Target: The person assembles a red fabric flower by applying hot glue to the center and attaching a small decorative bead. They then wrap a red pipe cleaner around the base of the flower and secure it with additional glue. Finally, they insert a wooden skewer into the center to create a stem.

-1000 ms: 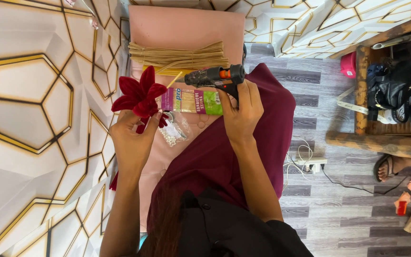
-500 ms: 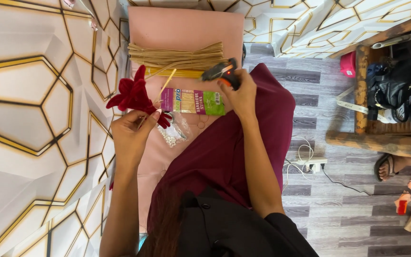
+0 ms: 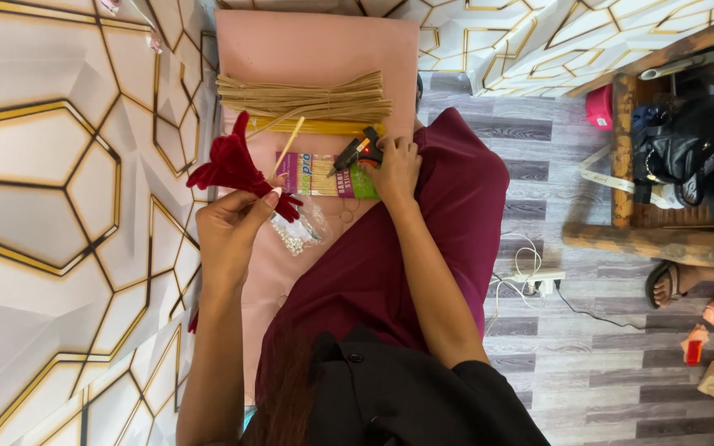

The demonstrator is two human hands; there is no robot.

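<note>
I look down on my two hands over a pink surface that I take for a tabletop (image 3: pixel 316 41), with my lap in maroon cloth just beside it. My left hand (image 3: pixel 229 239) is closed around the base of a dark red velvet flower (image 3: pixel 229 165); thumb and fingers pinch it where the petals gather, and a thin wooden stick (image 3: pixel 288 144) juts out from that pinch toward the far end of the tabletop. I judge the grip sits low on the flower so the petals stay free and the stick end stays exposed. The flower hangs over the left edge of the pink surface, near the white wall panel with gold lines (image 3: pixel 59 165).

My right hand (image 3: pixel 394 169) is wrapped around the handle of a black and orange hot glue gun (image 3: pixel 355 151), whose nozzle points left, toward the flower but apart from it. The gun hovers over or rests on a flat packet of sticks with a purple and green label (image 3: pixel 324 175); I cannot tell whether it touches.

Beyond these lie a bundle of tan sticks (image 3: pixel 307 99) and a yellow bundle (image 3: pixel 316 126) just behind it, laid crosswise within reach. A small clear bag of pale beads (image 3: pixel 295 239) sits beside my left hand. On the grey plank floor to the right lies a white power strip (image 3: pixel 530 281) with its cord.
</note>
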